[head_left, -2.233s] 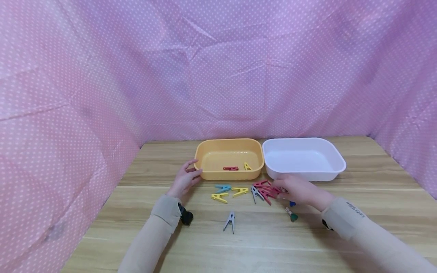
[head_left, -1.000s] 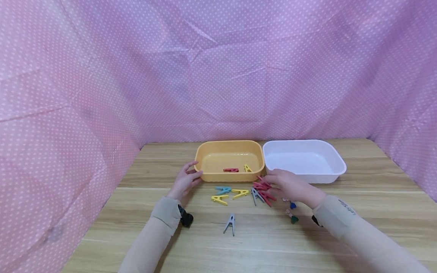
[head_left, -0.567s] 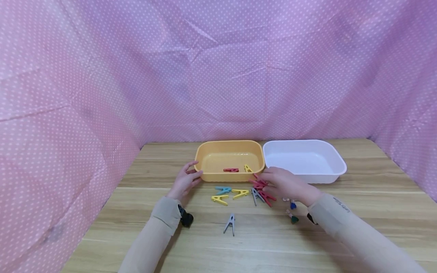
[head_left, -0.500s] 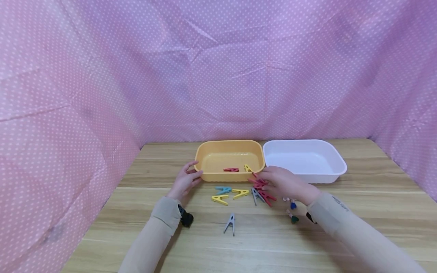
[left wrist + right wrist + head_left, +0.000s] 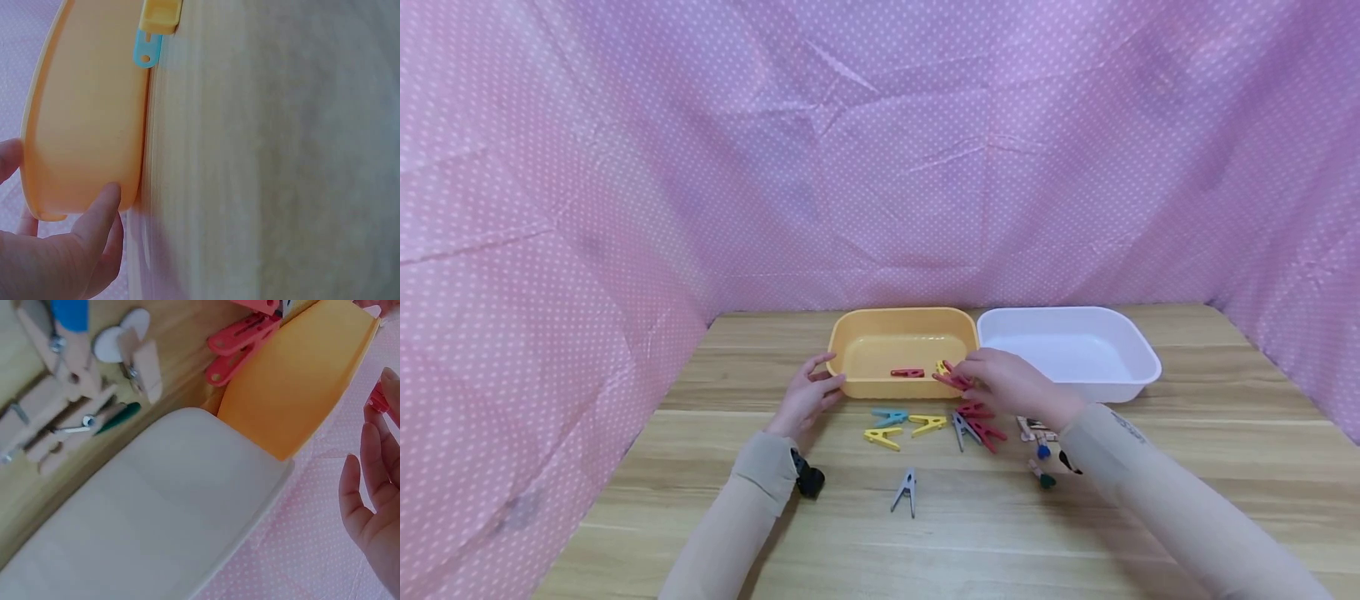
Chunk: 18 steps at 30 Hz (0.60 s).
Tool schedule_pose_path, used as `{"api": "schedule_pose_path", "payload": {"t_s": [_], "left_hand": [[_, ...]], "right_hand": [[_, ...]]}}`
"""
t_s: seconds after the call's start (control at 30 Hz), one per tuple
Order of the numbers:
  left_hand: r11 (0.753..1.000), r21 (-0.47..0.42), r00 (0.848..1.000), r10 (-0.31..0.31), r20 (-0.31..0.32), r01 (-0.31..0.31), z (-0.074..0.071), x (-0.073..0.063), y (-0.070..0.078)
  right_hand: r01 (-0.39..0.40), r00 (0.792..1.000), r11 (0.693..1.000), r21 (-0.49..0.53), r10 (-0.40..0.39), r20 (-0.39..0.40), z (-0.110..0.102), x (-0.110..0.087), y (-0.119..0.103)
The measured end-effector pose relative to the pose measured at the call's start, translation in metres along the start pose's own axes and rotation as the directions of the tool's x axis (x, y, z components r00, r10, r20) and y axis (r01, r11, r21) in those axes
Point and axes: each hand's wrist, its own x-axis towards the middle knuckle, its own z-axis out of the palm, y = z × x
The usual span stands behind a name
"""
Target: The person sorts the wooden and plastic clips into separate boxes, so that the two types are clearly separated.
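Note:
My right hand pinches a red clothespin over the front right rim of the orange-yellow basin. In the right wrist view, a bit of that red clothespin shows between thumb and fingertips. Inside the basin lie another red clothespin and a yellow clothespin, partly covered. My left hand rests its spread fingers against the basin's left end; the left wrist view shows one fingertip on the outer wall. Below the right hand, red clothespins lie beside a grey clothespin.
A white basin stands right of the orange-yellow one. Two yellow clothespins, a blue clothespin and a grey clothespin lie on the wooden table. Small wooden clothespins with decorations lie at the right. A pink dotted cloth hangs behind.
My right hand has moved left and up from the red pile to the orange-yellow basin's rim, lifting a red clothespin. The wooden clothespins are more exposed. My left hand stays put.

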Motion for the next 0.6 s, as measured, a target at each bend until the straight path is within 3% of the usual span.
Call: {"api": "schedule_pose_path", "payload": {"t_s": [0.2,0.6], "left_hand": [[1.000,0.008,1.000,-0.012,-0.005,0.012,0.000,0.000,-0.001],[1.000,-0.004,1.000,-0.002,-0.006,0.002,0.000,0.001,0.000]], "right_hand": [[-0.014,1.000,1.000,-0.027,0.014,-0.001,-0.009,0.011,0.000],[-0.122,0.992,0.992,-0.030,0.123,0.036,-0.028,0.037,0.002]]}}
